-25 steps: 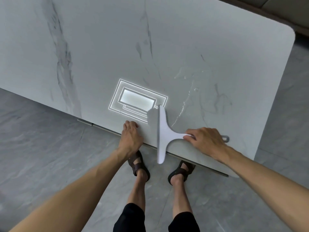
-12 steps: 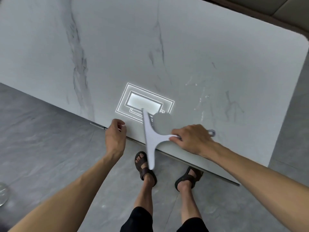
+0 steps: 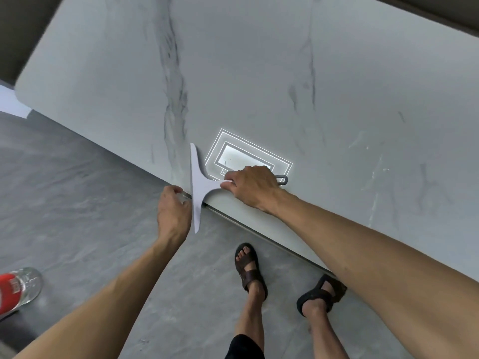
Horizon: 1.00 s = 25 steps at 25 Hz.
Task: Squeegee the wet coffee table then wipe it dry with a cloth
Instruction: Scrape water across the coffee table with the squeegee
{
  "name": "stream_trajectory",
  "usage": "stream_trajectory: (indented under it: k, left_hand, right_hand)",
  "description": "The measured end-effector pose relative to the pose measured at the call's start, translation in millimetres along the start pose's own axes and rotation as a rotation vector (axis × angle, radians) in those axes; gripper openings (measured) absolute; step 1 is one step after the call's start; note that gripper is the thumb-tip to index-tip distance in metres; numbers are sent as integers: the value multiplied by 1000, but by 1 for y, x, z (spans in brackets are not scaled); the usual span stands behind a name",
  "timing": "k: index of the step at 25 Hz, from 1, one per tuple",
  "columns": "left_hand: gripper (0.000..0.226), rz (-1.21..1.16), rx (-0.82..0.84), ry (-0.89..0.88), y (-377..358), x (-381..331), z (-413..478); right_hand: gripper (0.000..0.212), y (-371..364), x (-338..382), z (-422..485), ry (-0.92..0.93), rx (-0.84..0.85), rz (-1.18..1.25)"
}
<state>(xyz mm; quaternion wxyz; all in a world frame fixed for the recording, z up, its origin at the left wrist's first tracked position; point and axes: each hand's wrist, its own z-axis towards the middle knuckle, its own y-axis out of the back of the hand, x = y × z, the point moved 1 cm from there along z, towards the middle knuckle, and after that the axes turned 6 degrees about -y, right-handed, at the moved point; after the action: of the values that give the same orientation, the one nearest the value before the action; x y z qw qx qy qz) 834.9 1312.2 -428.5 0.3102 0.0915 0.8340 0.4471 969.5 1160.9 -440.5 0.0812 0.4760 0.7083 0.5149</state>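
Squeegee [image 3: 198,186] lies flat at table [image 3: 259,73] near edge, blade overhanging the floor [image 3: 77,203], right hand [image 3: 252,186] clenched on its handle, left hand [image 3: 172,212] cupped below the rim, likely catching runoff.

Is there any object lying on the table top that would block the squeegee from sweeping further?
Nothing visible does. The right hand holds the squeegee at the table's near edge, and the marble top carries only water streaks on the right side.
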Motion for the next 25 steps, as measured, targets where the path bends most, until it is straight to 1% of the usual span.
stream_trajectory:
  k: [2, 5, 8, 12, 14, 16, 18, 19, 21, 23, 25]
  left_hand:
    - [36, 31, 59, -24, -5, -5, 3]
    - [38, 45, 176, -80, -19, -22, -3]
    - [41, 53, 264, -171, -41, -43, -15]
    - [41, 72, 380, -304, -78, -74, -46]
    - [40, 77, 420, -352, -95, -90, -65]
    - [40, 84, 435, -381, -108, -99, -81]
    - [39, 91, 431, -377, -118, -104, -96]
    - [39, 92, 427, -362, -122, -106, -103]
    - [39, 102, 419, -339, -130, -108, -119]
    - [37, 129, 418, -322, -139, -110, -135]
    - [33, 144, 427, -316, -148, -113, -148]
  right_hand:
    - [40, 6, -23, -6, -74, -44, 25]
    - [40, 16, -84, -44, -193, -141, 22]
    - [35, 21, -157, -105, -324, -203, -19]
    - [29, 23, -236, -199, -503, -212, -48]
    - [34, 26, -262, -243, -576, -219, -34]
    - [43, 27, -272, -272, -612, -227, -22]
    - [47, 23, -264, -283, -592, -222, 11]
    - [48, 18, -253, -283, -552, -205, 34]
    - [46, 1, -223, -274, -418, -139, 67]
    - [39, -23, -194, -262, -260, -41, 74]
    - [35, -36, -185, -255, -178, 18, 59]
